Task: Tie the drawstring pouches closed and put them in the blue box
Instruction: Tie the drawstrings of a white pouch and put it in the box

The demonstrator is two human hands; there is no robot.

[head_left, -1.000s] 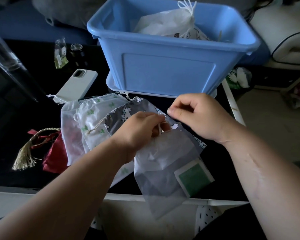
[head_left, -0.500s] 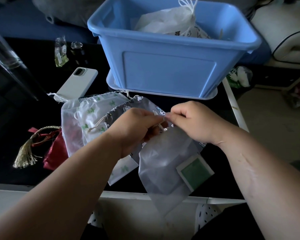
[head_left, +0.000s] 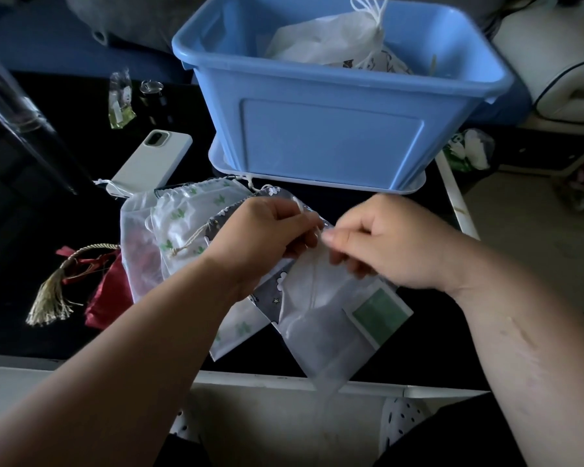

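A sheer white drawstring pouch (head_left: 321, 328) with a green card inside hangs over the table's front edge. My left hand (head_left: 263, 230) and my right hand (head_left: 381, 241) both pinch its drawstring at the gathered mouth, fingertips almost touching. Beneath it lie a grey patterned pouch (head_left: 270, 298), a white pouch with green prints (head_left: 189, 220) and another sheer pouch (head_left: 139, 237). The blue box (head_left: 331, 129) stands behind, with a tied white pouch (head_left: 331, 38) inside.
A white phone (head_left: 152, 160) lies left of the box. A red pouch with a gold tassel (head_left: 105, 291) sits at the left. A small clear packet (head_left: 120, 102) and a dark bottle are farther back. The table's white edge (head_left: 284, 382) runs along the front.
My right hand has come in from the right and closed on the string beside my left hand. The sheer pouch has shifted slightly with the pull.
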